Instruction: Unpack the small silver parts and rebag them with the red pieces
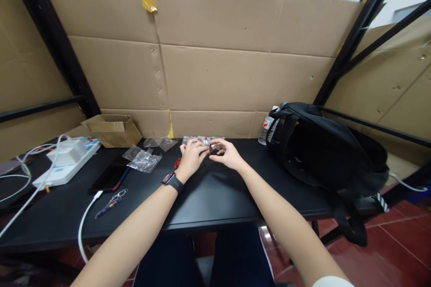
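Observation:
My left hand (193,156) and my right hand (229,154) come together over the middle of the black table (215,202). Fingers and thumb of each are bent inward around a small dark thing (211,149) that is too small to name. Just behind the fingertips lies a clear plastic packet (215,138) with some red in it, partly covered by the hands. A bunched red cord-like thing (177,163) sits beside my left hand. On my left wrist is a dark smartwatch (172,181).
To the left are clear plastic bags (144,160), a black phone (111,175), a colourful keychain (110,204), a white power strip (69,163) with cables and an open paper bag (116,131). A black backpack (330,148) and a water bottle (266,130) stand right. Cardboard (215,76) walls the back.

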Tool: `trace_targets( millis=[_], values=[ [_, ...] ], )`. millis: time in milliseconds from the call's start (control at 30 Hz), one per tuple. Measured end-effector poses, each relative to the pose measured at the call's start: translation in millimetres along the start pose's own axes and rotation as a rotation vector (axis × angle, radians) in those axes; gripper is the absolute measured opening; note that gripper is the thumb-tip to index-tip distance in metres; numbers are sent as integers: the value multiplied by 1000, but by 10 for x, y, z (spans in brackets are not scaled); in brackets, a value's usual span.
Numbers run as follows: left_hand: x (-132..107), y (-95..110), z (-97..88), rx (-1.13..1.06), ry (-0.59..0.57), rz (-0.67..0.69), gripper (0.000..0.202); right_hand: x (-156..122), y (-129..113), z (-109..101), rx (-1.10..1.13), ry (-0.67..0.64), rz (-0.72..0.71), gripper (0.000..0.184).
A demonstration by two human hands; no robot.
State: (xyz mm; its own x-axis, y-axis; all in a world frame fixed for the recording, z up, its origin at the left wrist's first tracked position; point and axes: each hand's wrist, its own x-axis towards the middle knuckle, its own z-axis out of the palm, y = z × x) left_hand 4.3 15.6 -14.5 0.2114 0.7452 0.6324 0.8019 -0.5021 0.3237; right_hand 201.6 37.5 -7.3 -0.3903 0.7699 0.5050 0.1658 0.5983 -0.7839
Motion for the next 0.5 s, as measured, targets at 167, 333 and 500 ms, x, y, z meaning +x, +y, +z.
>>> trace_targets(
  millis=[167, 333, 500],
  values=[
    [-15, 23, -13, 62, -1, 64, 16, 4, 19, -4, -5, 23, 6, 51],
    [-23, 41, 1, 45, 2, 7, 18, 3, 48, 9, 47, 3, 25, 50],
    [-17, 35, 34, 23, -26, -23, 20, -2, 41, 15, 75, -7, 18, 51]
  ],
)
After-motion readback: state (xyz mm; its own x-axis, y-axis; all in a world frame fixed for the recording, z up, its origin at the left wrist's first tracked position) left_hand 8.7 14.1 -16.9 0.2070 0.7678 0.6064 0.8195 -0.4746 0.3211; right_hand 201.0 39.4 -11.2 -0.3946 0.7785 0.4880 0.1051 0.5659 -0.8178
